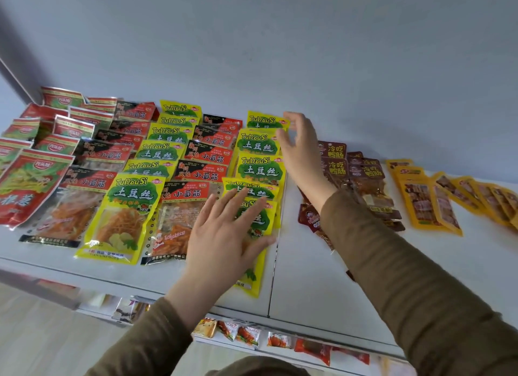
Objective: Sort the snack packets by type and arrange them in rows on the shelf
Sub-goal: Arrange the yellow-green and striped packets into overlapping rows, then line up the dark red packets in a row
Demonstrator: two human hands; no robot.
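Observation:
Snack packets lie in rows on the white shelf (302, 277). Two rows of yellow TuDouSi packets run front to back, one around (126, 215) and one around (259, 168). Between them lie red-and-black packets (196, 173). My left hand (224, 229) lies flat with straight fingers on the front yellow packet (256, 280) of the right row. My right hand (300, 143) reaches to the back of that row, with its fingertips at the right edge of the rearmost yellow packet (265, 120); whether they pinch it is unclear.
Red-and-green packets (33, 179) fill the shelf's left end. Dark red packets (364, 179) and orange-yellow packets (429, 199) lie right of my right arm. A lower shelf (266, 339) holds more small packets. The blue-grey wall stands behind the shelf.

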